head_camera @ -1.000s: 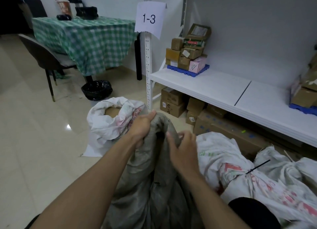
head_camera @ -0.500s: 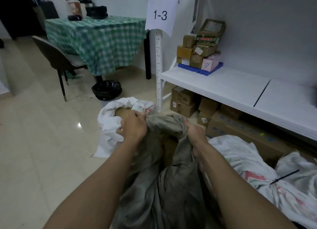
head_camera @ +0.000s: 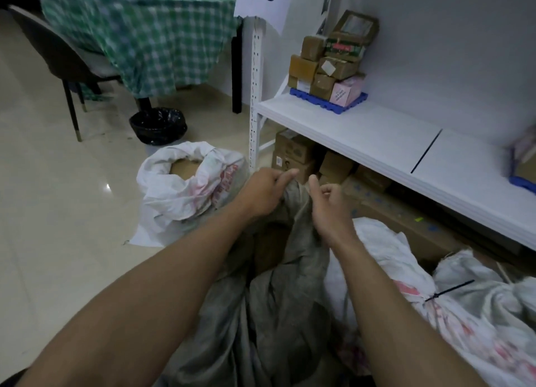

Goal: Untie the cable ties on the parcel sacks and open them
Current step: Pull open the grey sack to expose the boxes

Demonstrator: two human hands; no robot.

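Note:
A grey parcel sack [head_camera: 278, 305] stands between my arms with its mouth open, and a brown box shows inside. My left hand [head_camera: 262, 190] grips the far rim of the sack's mouth. My right hand [head_camera: 326, 201] grips the same rim just to the right, thumb up. At the right lies a white sack [head_camera: 478, 325] with its neck closed by a black cable tie [head_camera: 448, 290]. Another white sack [head_camera: 188, 186] stands open at the left, with a carton visible inside.
A white shelf [head_camera: 406, 142] runs along the right wall, holding stacked small boxes [head_camera: 330, 64] on a blue tray. Cartons [head_camera: 295, 154] sit under it. A table with a green checked cloth [head_camera: 139, 38], a dark chair [head_camera: 58, 58] and a black bin [head_camera: 158, 125] stand across the tiled floor.
My hands, which pulled the grey sack's mouth apart, have come close together at its far rim. The view has tilted down and moved nearer.

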